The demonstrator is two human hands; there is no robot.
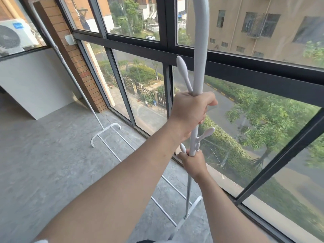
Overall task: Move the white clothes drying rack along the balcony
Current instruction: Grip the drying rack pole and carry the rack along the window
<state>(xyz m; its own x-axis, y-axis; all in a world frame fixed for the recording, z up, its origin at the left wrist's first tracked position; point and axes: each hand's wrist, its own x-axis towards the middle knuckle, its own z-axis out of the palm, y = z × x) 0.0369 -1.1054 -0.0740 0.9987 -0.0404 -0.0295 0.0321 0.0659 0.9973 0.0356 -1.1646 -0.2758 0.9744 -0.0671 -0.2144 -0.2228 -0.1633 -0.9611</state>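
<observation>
The white clothes drying rack stands along the glazed side of the balcony. Its near upright pole point(199, 50), which carries short hook pegs, rises right in front of me. My left hand point(190, 109) is closed around this pole at mid height. Lower down, my right hand point(192, 162) grips the same pole just under a cluster of pegs. The rack's far upright point(57, 50) leans up past the brick pillar, and its curved foot point(105, 132) rests on the floor. Two thin bottom rails point(119, 157) link both ends.
Dark-framed floor-to-ceiling windows point(166, 48) run close along the rack's right side. A brick pillar point(70, 50) and a white low wall point(35, 81) close the far end, with an air-conditioner unit point(12, 35) behind glass. Grey concrete floor point(43, 163) spreads to the left.
</observation>
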